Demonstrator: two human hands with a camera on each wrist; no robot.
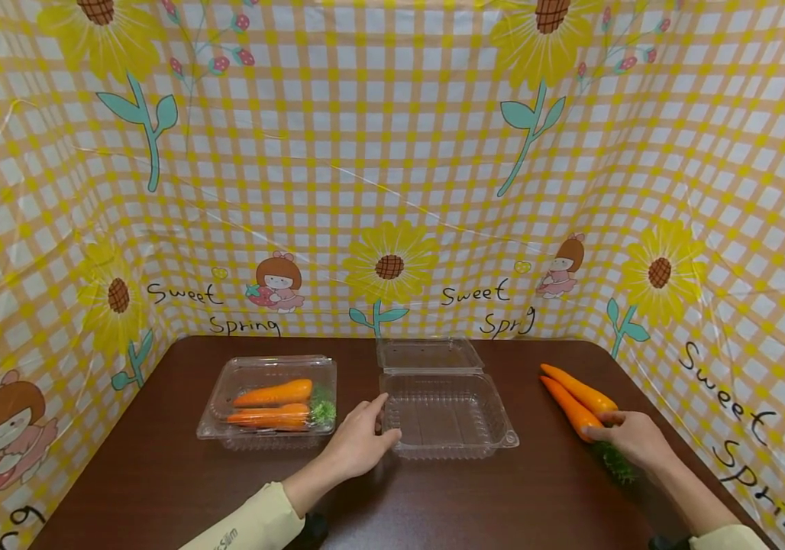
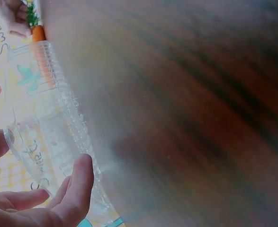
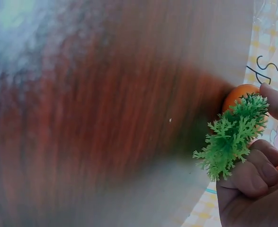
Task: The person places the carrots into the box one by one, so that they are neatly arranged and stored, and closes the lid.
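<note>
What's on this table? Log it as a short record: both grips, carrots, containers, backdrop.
Left grip: beside the left edge of the open container
Right grip: holding the near ends of the loose carrots
Loose carrots: two, side by side on the brown table
Open container: clear plastic, lid folded back, no carrots inside
Closed container: clear plastic, two carrots inside
Backdrop: checked cloth with sunflowers

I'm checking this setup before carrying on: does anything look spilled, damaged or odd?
Nothing looks spilled or damaged: the open container stands by the left hand, and the right hand pinches two carrots. One oddity: on the backdrop, behind and right of the container, "Spring" reads "Sprg", probably because a fold hides letters.
</note>
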